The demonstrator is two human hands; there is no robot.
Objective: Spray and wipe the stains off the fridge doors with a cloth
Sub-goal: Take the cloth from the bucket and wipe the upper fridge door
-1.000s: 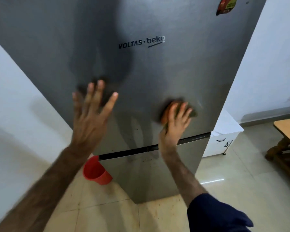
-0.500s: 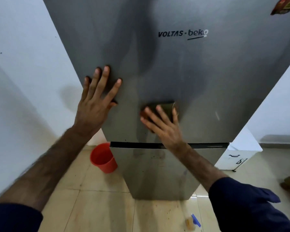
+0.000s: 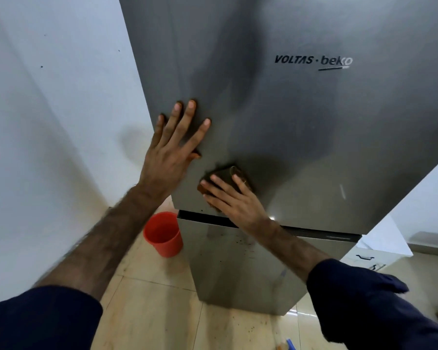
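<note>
A grey steel fridge fills the view; its upper door (image 3: 301,122) carries a brand logo, and its lower door (image 3: 238,269) shows dark specks near the top. My right hand (image 3: 235,198) presses a brown-green scrub pad (image 3: 225,174) flat against the upper door's lower left, just above the gap between the doors. My left hand (image 3: 173,147) lies flat with fingers spread on the upper door's left edge, holding nothing. A blue-tipped spray bottle (image 3: 287,346) peeks in at the bottom edge on the floor.
A red bucket (image 3: 163,234) stands on the tiled floor left of the fridge, next to the white wall (image 3: 48,122). A white cabinet (image 3: 379,251) sits behind the fridge on the right.
My right hand has slid the pad leftward along the bottom of the upper door, toward my left hand. The view has swung left; my left hand stays flat on the door.
</note>
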